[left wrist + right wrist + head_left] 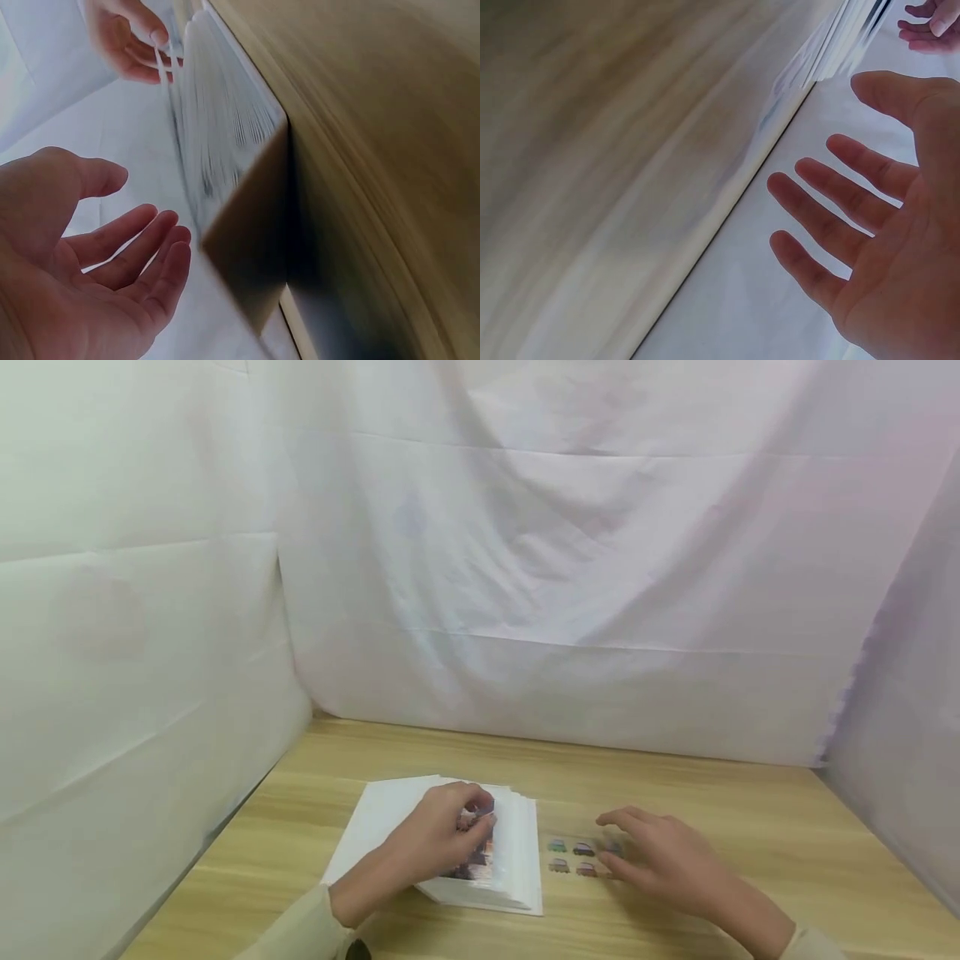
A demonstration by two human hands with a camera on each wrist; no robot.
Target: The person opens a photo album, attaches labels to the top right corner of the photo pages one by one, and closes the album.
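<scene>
A white photo album [401, 797] lies spread on the table, its stack of sleeve pages [217, 97] seen edge-on in the left wrist view. A dark, reddish photo [480, 864] shows on the upper page. My left hand [450, 827] is over this page, partly covering the photo; in the left wrist view its fingers bend loosely, with a gap to the thumb. To the album's right lies a clear sheet of small car stickers [582, 850] in rows. My right hand [660, 856] hovers at their right side, fingers spread and palm bare, hiding part of the sheet.
The wood-grain table [795, 835] carries the album and stickers. White cloth [555, 568] hangs behind it, with more cloth along the left and right sides. A small black object [358, 950] shows beside the left cuff.
</scene>
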